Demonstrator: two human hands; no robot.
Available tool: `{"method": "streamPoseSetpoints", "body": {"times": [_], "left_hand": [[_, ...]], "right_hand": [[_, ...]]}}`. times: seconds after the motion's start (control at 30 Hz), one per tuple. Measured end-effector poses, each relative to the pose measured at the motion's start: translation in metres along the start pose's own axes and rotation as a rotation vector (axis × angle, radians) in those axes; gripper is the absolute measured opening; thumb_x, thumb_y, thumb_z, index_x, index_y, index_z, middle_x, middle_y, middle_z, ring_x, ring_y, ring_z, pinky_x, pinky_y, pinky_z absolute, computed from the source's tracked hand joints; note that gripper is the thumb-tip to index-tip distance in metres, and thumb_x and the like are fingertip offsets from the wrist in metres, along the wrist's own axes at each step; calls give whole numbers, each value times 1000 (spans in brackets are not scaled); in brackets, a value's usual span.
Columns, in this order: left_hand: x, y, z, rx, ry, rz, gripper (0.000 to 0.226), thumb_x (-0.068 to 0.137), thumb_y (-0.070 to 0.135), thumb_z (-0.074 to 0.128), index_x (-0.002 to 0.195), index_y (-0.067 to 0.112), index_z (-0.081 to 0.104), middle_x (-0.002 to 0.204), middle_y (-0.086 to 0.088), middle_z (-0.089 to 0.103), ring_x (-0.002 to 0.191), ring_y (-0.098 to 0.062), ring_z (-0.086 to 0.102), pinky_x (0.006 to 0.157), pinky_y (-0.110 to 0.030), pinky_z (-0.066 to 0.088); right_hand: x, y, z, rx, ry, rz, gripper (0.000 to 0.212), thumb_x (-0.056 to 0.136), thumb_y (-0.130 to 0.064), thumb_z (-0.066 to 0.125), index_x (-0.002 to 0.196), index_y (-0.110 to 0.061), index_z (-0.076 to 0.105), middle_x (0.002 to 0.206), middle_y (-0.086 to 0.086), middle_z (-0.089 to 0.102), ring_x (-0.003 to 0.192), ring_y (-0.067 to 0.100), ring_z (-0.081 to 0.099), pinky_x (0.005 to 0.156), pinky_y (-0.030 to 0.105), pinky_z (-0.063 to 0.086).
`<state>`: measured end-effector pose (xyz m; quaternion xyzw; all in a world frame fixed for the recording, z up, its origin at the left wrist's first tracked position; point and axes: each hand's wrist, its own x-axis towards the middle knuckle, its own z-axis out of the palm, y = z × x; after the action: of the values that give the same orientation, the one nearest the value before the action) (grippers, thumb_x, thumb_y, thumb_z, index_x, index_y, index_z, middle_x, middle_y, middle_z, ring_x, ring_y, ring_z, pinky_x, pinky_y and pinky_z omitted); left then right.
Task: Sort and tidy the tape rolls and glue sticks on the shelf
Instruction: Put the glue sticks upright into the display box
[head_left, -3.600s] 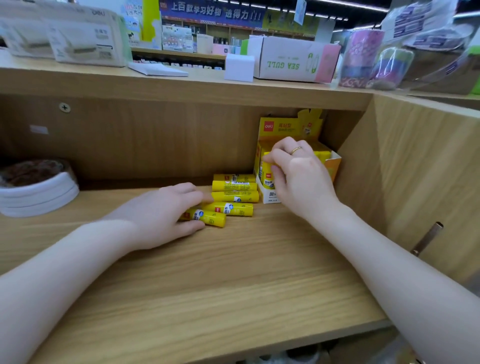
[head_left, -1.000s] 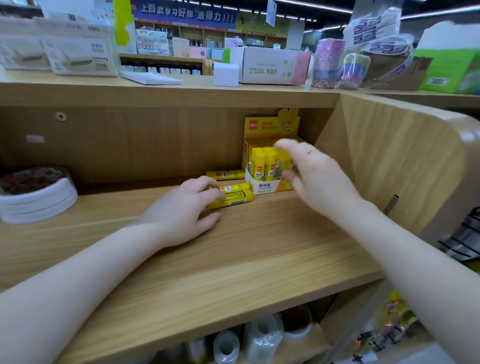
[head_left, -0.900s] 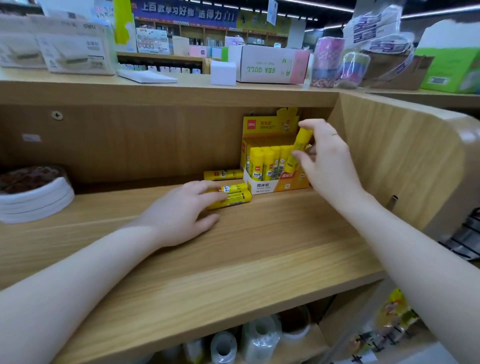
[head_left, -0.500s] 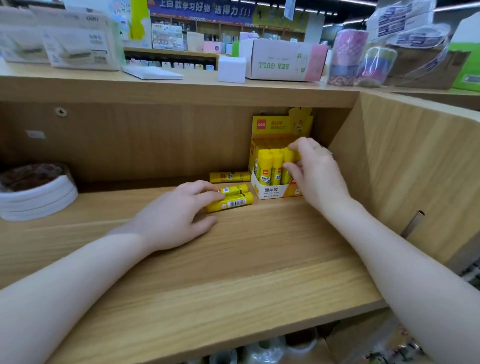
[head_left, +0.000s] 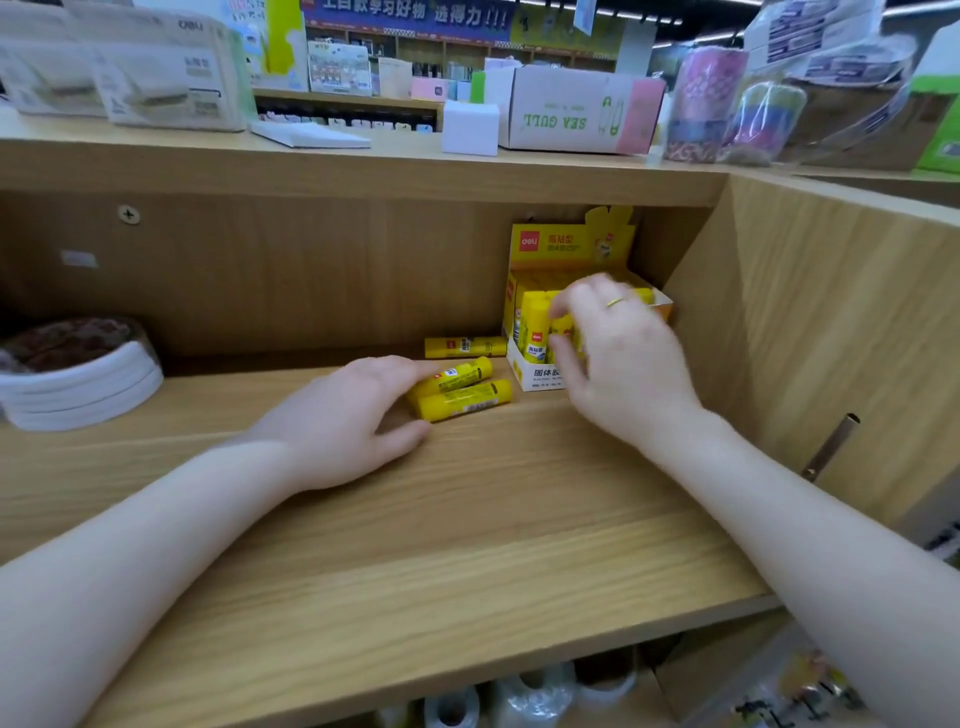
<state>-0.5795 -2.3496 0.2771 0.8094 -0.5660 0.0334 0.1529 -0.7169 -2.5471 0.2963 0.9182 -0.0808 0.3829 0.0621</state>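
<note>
The right hand (head_left: 623, 364) is over the front of the yellow display box (head_left: 566, 249), its fingers curled around the upright glue sticks (head_left: 532, 322) standing in the box; motion blur hides whether the fingers actually grip one, so I cannot tell. A thin ring (head_left: 616, 301) sits on one finger. The box stands at the back corner of the wooden shelf (head_left: 467, 545), close to the side panel. The left hand (head_left: 348, 421) lies palm down on the shelf board beside the box, fingers relaxed and nearly straight, the fingertips touching the nearer ends of two loose glue sticks (head_left: 462, 389) that lie side by side just beside the box's front corner. A third loose glue stick (head_left: 465, 345) lies flat behind those two, against the back wall and touching or almost touching the box's side. Well away from the box, at the shelf's far end, a stack of white tape rolls (head_left: 78, 384) rests under something brown and patterned. On the counter above the box sit a white carton (head_left: 576, 111) printed with green letters, a small white cube (head_left: 470, 127) and wrapped coloured rolls (head_left: 727, 109). Below the shelf board, clear plastic-wrapped rolls (head_left: 519, 701) show at the bottom edge.
</note>
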Motion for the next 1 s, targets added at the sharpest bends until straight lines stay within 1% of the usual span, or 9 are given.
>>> {"method": "streamPoseSetpoints", "body": {"times": [0.07,0.17,0.27,0.4,0.5,0.57,0.63,0.77,1.0], "left_hand": [[-1,-3,-3,3,8,-24,58,89,38,54,141,29,32,141,10,41,128,-8,38,101,-21,32],[-3,-12,-8,9,-11,-32,55,90,38,53,140,27,35,141,11,41,128,-6,36,99,-16,27],[-6,-16,-10,-21,-65,1,51,90,37,54,137,28,38,137,12,43,123,-5,40,95,-14,30],[-5,-16,-5,-63,-109,65,49,89,35,55,136,32,42,132,14,43,118,-4,45,98,-17,34],[-3,-13,-2,-44,-103,81,47,90,34,54,136,32,43,140,15,37,119,-3,43,96,-10,28],[-2,-12,-1,-24,-103,65,46,91,36,53,136,34,42,144,16,31,118,-4,43,95,-15,31],[1,-10,0,-14,-100,60,46,91,37,52,136,35,42,145,16,30,120,-6,43,98,-20,35],[2,-10,3,-26,-99,63,45,92,40,50,136,35,42,143,17,32,121,-5,43,97,-17,33],[2,-11,4,-60,-102,62,58,78,50,39,134,35,45,142,16,35,123,-5,43,103,-23,35]], "right_hand": [[2,-21,5,73,-180,-199,17,86,-18,48,96,-10,59,95,11,62,87,32,59,66,36,51],[16,-45,13,3,-611,-292,35,96,-29,44,130,-20,44,128,3,50,116,25,47,93,36,40],[20,-58,18,-122,-731,-373,41,99,-31,36,139,-30,29,134,1,44,122,24,43,93,37,40],[5,-43,9,42,-397,-363,35,93,-26,40,128,-32,40,117,7,55,96,29,59,62,29,45],[-2,-11,-12,310,85,-50,29,84,-16,59,112,-11,56,97,7,63,79,23,61,68,31,49],[2,9,-24,352,250,196,25,83,-14,66,104,-5,56,88,3,59,75,20,58,72,29,49],[7,25,-26,314,270,342,25,82,-13,69,101,-5,55,89,2,55,73,18,57,73,31,51],[10,33,-11,235,111,327,26,84,-10,66,107,-5,54,98,9,57,81,27,60,77,46,52],[3,35,11,115,62,257,13,89,-8,58,98,1,59,98,17,61,85,34,59,72,30,42]]}}
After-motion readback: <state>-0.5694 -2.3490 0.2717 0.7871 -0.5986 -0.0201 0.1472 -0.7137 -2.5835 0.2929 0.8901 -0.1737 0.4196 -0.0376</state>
